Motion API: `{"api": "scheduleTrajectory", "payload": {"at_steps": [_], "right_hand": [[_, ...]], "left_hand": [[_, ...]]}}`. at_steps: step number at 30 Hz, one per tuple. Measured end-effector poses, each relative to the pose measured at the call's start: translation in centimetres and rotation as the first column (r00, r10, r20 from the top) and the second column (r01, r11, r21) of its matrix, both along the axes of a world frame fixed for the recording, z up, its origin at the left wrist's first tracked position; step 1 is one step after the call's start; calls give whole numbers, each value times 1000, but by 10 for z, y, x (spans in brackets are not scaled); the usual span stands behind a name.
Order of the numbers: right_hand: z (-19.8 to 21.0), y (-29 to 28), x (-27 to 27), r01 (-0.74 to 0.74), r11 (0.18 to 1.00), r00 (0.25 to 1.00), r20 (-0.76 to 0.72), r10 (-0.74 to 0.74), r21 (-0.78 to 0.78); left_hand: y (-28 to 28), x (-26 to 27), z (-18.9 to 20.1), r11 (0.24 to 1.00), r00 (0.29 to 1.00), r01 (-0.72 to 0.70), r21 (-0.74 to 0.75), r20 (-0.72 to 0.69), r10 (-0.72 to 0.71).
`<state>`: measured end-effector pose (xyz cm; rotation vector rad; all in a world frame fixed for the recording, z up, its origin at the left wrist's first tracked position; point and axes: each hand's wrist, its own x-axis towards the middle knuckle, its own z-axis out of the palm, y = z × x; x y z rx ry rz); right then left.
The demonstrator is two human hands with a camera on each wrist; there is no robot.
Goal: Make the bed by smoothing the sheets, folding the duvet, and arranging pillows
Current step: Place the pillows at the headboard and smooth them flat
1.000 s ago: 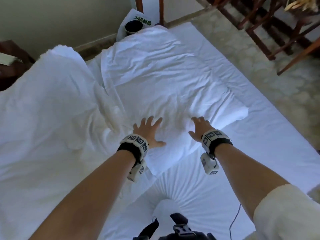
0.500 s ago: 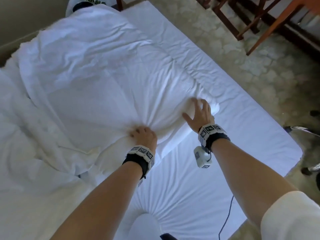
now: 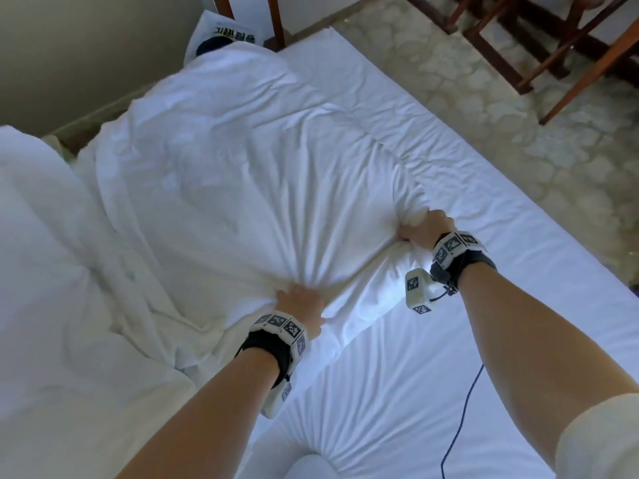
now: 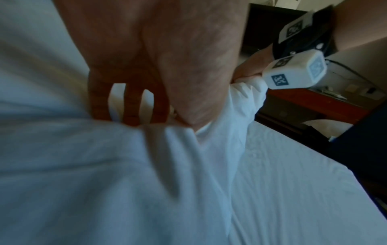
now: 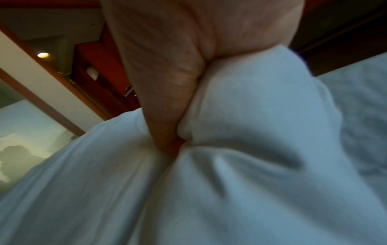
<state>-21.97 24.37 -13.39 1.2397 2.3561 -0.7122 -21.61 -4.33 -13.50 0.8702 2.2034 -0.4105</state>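
Head cam: both hands have fistfuls of the duvet (image 3: 242, 188), which lies bunched over the sheet (image 3: 432, 375). Left hand (image 3: 300, 303) clenches its near edge, right hand (image 3: 427, 227) the corner. Folding step, I'd say; next needs an even lift w/ both fists.

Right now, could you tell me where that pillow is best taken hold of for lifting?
Along its near edge, from the bedside, at two spread points: the left hand and right hand already bunch the pillow there. It is soft, so gathered fabric probably holds best.
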Motion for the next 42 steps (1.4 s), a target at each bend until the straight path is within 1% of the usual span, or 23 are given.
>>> {"api": "scheduleTrajectory", "payload": {"at_steps": [1, 3, 4, 5, 6, 7, 8, 9, 10, 11, 13, 14, 17, 21, 24, 28, 29, 31, 34, 36, 39, 41, 42], "right_hand": [[6, -7, -3, 8, 1000, 1000, -21, -8, 2], [24, -23, -7, -6, 1000, 999, -52, 7, 23], [34, -30, -9, -26, 999, 998, -61, 28, 38], [45, -36, -12, -53, 997, 996, -69, 57, 56], [57, -43, -15, -76, 994, 994, -71, 81, 73], [69, -50, -19, -106, 991, 990, -82, 112, 85], [86, -59, -22, -139, 986, 985, -91, 148, 93], [101, -67, -26, -172, 980, 977, -109, 183, 102], [118, -77, -31, -197, 974, 970, -125, 210, 114], [135, -88, -34, -230, 965, 958, -143, 247, 129], [170, -112, -40, -295, 942, 930, -176, 321, 161], [186, -125, -43, -317, 933, 917, -194, 347, 173], [235, -171, -44, -375, 907, 860, -292, 418, 193], [291, -248, -34, -452, 877, 788, -390, 477, 160], [324, -318, -25, -530, 828, 727, -404, 556, 186], [349, -425, -10, -605, 752, 646, -391, 655, 262], [354, -454, -6, -628, 724, 618, -383, 687, 286], [360, -515, 3, -682, 656, 554, -358, 752, 323], [360, -605, 21, -748, 552, 464, -304, 832, 370], [353, -664, 36, -784, 460, 389, -247, 887, 418], [337, -748, 61, -834, 265, 210, -166, 963, 483], [328, -798, 80, -858, 140, 104, -100, 990, 493], [324, -820, 89, -870, 87, 58, -74, 996, 486]], "left_hand": [[-9, -2, 5, 997, 998, -20, 72, 54, 16], [-31, -9, 25, 959, 975, -145, 242, 201, 97], [-48, -13, 38, 926, 959, -225, 302, 237, 156], [-68, -20, 51, 899, 955, -275, 341, 208, 213], [-92, -27, 66, 898, 961, -277, 342, 104, 257], [-120, -34, 81, 916, 957, -265, 301, -36, 289], [-151, -41, 96, 931, 931, -285, 226, -165, 325], [-185, -46, 109, 925, 887, -349, 149, -265, 377], [-219, -48, 117, 896, 836, -435, 88, -330, 439], [-254, -48, 117, 844, 784, -533, 58, -339, 519], [-311, -40, 104, 724, 699, -689, 40, -228, 678], [-326, -34, 96, 694, 681, -718, 48, -154, 716], [-343, -15, 64, 668, 670, -741, 76, 10, 742], [-349, -17, 31, 695, 708, -702, 153, 45, 705], [-362, -19, 37, 739, 763, -643, 200, 83, 641], [-393, -17, 41, 708, 759, -650, 274, 214, 615], [-403, -19, 38, 683, 751, -661, 311, 266, 605], [-423, -12, 57, 643, 730, -683, 348, 350, 587], [-478, -5, 89, 620, 761, -647, 444, 319, 565], [-535, -8, 118, 573, 755, -640, 512, 281, 593], [-632, -21, 172, 417, 706, -597, 685, 202, 679], [-686, -27, 212, 284, 641, -553, 783, 183, 746], [-708, -32, 231, 224, 624, -510, 831, 178, 761]]}}
